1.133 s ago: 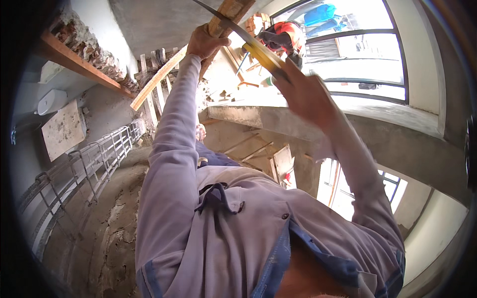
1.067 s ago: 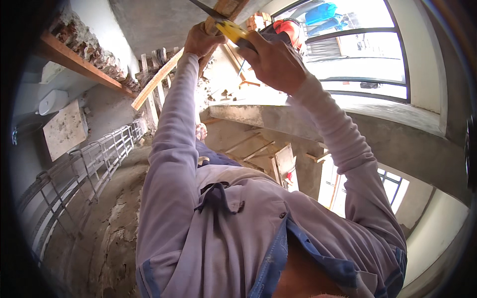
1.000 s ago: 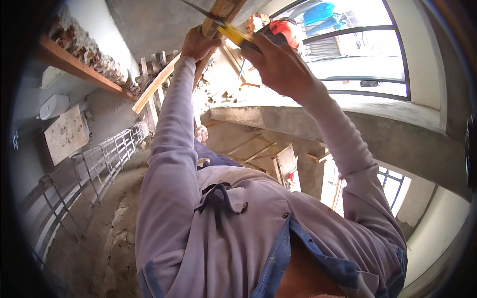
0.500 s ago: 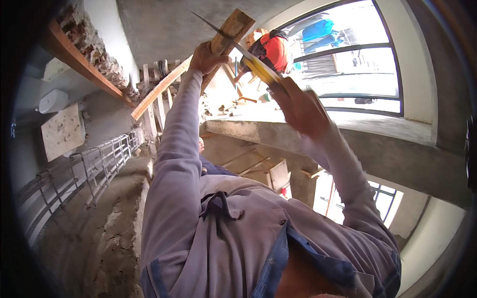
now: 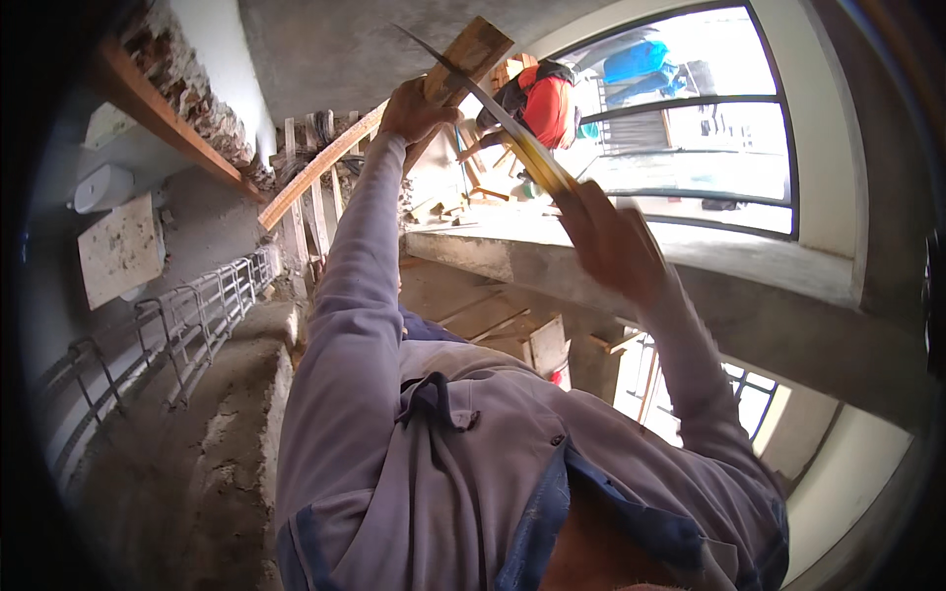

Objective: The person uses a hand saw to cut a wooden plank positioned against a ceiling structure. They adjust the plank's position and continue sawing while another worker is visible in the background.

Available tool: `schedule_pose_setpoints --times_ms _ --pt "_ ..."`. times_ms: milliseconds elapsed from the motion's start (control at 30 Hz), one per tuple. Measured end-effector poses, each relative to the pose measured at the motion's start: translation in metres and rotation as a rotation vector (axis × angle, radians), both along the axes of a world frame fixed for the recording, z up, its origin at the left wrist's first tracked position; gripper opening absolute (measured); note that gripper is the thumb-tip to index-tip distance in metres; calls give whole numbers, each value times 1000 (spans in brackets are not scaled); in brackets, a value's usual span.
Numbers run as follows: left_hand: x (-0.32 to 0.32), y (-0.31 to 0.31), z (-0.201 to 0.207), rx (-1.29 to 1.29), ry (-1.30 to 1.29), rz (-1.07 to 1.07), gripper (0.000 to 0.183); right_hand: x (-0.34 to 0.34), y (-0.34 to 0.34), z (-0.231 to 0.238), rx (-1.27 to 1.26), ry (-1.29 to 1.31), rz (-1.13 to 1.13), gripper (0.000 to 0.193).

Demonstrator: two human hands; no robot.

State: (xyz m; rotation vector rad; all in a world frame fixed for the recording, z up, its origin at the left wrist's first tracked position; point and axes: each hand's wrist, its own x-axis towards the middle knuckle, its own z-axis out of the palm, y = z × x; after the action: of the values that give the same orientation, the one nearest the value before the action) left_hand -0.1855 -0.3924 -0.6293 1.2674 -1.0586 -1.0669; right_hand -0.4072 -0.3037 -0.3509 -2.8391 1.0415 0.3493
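Note:
My left hand (image 5: 415,114) is closed round a wooden board (image 5: 471,61) at the top middle, its arm stretched out. A handsaw (image 5: 507,126) lies across that board, its thin blade pointing to the upper left and crossing the wood just beyond my left fingers. Yellow shows on the saw near its grip end. My right hand (image 5: 613,241) is wrapped round the handle, which is mostly hidden by the fingers and slightly smeared by motion. The underside of the board and the blade's teeth cannot be made out.
Another person in a red top (image 5: 547,106) bends down beyond the saw. A long timber (image 5: 325,165) slants left of my forearm. A rebar cage (image 5: 202,307) runs along the left. A concrete ledge (image 5: 473,248) and a large window (image 5: 690,118) are on the right.
My right hand has drawn the saw back, down and to the right, along its line. My left hand stays on the board, and the whole view has shifted slightly.

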Motion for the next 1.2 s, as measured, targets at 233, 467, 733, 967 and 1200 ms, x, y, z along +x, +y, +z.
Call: schedule_pose_setpoints --times_ms 233,467,733,967,1200 --pt "-9 -2 18 76 -121 12 57 -12 -13 -6 -12 32 68 26" --pt "2 -5 3 73 -45 -9 52 -3 10 8 141 -149 -252 19" --pt "-20 -6 14 139 -173 4 55 7 -51 -50 121 -101 -113 21" --pt "3 -5 -2 40 -86 -1 52 -27 24 17 -128 -12 218 21" --pt "-20 -2 14 81 -252 35 51 2 -37 -35 224 -149 -280 15"
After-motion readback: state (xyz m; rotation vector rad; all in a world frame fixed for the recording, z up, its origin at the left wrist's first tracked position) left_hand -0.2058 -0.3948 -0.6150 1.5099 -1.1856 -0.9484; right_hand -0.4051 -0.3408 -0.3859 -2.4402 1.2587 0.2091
